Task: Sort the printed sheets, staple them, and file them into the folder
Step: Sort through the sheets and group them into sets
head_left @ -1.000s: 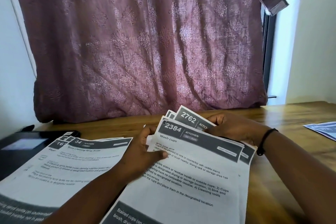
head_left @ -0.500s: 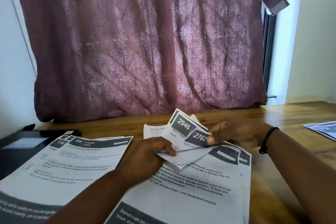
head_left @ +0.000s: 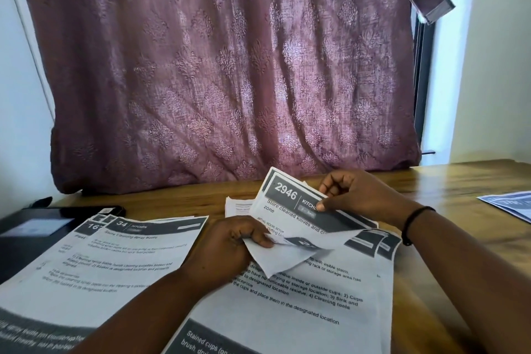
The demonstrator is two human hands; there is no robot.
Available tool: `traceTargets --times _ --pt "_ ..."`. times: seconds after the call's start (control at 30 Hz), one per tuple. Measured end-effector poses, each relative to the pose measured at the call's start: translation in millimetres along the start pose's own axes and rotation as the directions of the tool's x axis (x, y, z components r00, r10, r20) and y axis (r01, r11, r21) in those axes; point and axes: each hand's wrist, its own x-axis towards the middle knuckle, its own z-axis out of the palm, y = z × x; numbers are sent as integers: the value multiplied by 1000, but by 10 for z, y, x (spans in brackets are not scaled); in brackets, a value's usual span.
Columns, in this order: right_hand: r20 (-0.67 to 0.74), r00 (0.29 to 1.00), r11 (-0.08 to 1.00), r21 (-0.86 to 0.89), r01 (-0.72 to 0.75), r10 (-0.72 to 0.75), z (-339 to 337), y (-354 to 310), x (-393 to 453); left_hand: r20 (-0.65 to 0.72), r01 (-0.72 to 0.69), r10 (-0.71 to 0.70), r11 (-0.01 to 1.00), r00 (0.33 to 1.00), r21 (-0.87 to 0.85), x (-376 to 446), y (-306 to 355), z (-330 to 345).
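Head view, nearest first: a stack of printed sheets (head_left: 287, 307) lies flat on the wooden table (head_left: 459, 181), thin white paper with dark grey header and footer bands and lines of small black text, its right edges fanned so several dark corners show. To its left a second pile (head_left: 94, 261) of the same matte paper spreads out, its top page headed "34"; its far corners overlap a flat black object (head_left: 34, 233) with a glossy face, too dim to name.

Above the near stack the left hand (head_left: 230, 244) curls its fingers round a bent, folded-over sheet (head_left: 287, 256), pinching it at the crease. The right hand (head_left: 356, 195), a thin dark band at its wrist, pinches between thumb and curled fingers the header of a raised sheet numbered "2946" (head_left: 290, 207), which tilts up off the table and hides part of the pages behind it. A small white slip (head_left: 238, 207) peeks out just left of that sheet.

Farther right, a bluish printed page (head_left: 508, 204) lies at the table's edge, well apart. Behind everything hangs a mauve curtain (head_left: 230, 66) of coarse weave with embossed diamond motifs, falling in soft folds to the tabletop.
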Motion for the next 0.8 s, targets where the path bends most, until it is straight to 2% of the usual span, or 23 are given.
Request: traceTargets --times 0.27,0.37,0.57,0.8 --pt "-31 997 997 -35 72 -73 -35 -10 -12 -32 69 -70 997 997 -43 -12 53 -9" --pt "-48 996 996 -49 77 -79 -121 14 -22 -37 119 -124 987 992 -109 -15 77 3" --pt "126 991 999 -31 -45 48 -337 19 -85 -25 173 -178 977 984 -127 -23 114 4" --pt "369 916 982 34 -186 160 -342 29 -110 -27 154 -158 983 987 -95 -26 129 2"
